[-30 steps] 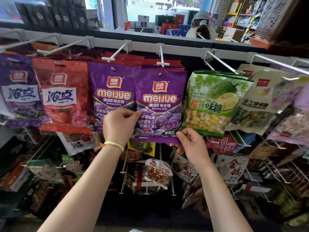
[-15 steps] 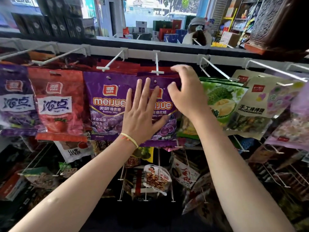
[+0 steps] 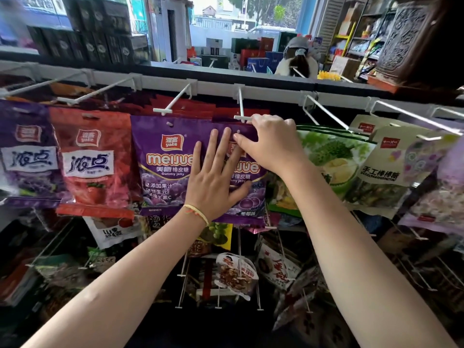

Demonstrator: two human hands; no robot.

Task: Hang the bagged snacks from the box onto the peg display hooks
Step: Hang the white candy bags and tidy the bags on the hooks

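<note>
Two purple Meijue gummy bags hang side by side on the top row. The left purple bag (image 3: 160, 167) hangs from a white peg hook (image 3: 173, 102). The right purple bag (image 3: 251, 197) sits under another white hook (image 3: 240, 106). My left hand (image 3: 216, 179) lies flat with straight fingers against the front of the right bag. My right hand (image 3: 271, 144) pinches that bag's top edge just below the hook tip. The bag's hang hole is hidden by my fingers.
A red bag (image 3: 93, 162) and a dark purple bag (image 3: 25, 156) hang to the left; a green durian bag (image 3: 334, 156) and a beige bag (image 3: 386, 167) hang to the right. Lower hooks (image 3: 236, 275) carry more snacks. A person (image 3: 298, 59) stands behind the rack.
Both hands rose from the right purple bag's bottom edge. The left hand went flat onto its front, and the right hand took hold of its top edge by the hook.
</note>
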